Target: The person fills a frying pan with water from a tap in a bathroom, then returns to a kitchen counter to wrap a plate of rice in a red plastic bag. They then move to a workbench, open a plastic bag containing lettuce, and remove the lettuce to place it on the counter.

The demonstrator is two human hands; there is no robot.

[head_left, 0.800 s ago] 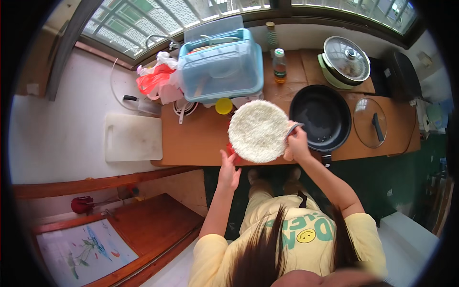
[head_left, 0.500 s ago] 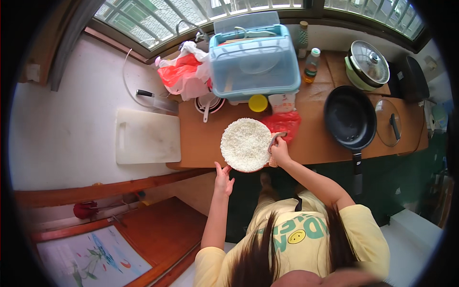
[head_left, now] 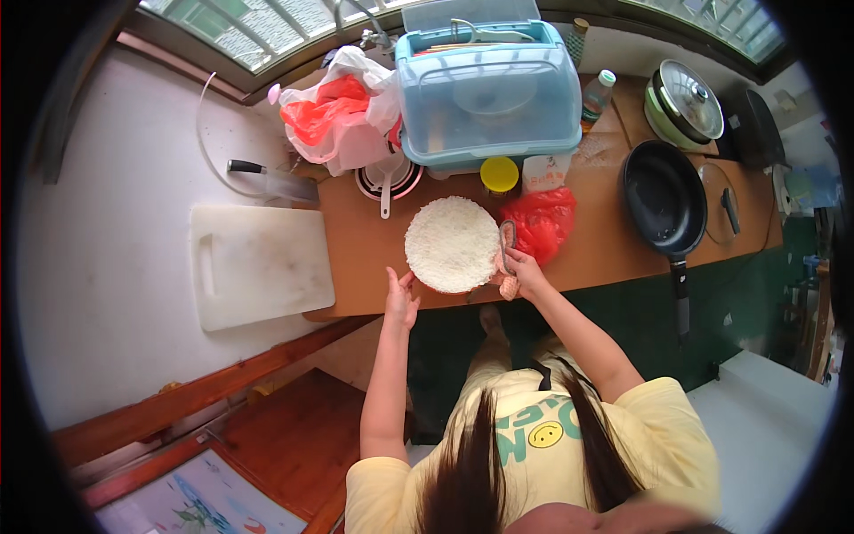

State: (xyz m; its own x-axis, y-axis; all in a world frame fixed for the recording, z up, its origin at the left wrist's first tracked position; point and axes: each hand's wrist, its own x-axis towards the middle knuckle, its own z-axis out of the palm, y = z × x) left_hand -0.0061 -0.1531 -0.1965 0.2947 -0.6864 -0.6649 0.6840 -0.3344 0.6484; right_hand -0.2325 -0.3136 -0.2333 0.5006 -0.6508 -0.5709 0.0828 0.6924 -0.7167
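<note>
Green capital lettering (head_left: 514,447) crosses the chest of the yellow shirt (head_left: 663,432), partly covered by hair (head_left: 607,449); a round smiley emblem (head_left: 545,434) sits among the letters. Red print on the white packet (head_left: 545,172) and a pale mark on the black pan handle (head_left: 681,289) are too small to read.

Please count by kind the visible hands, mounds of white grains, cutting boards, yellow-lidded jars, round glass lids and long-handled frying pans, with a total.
Hands: 2
Mound of white grains: 1
Cutting board: 1
Yellow-lidded jar: 1
Round glass lids: 2
Long-handled frying pan: 1
Total: 8
</note>
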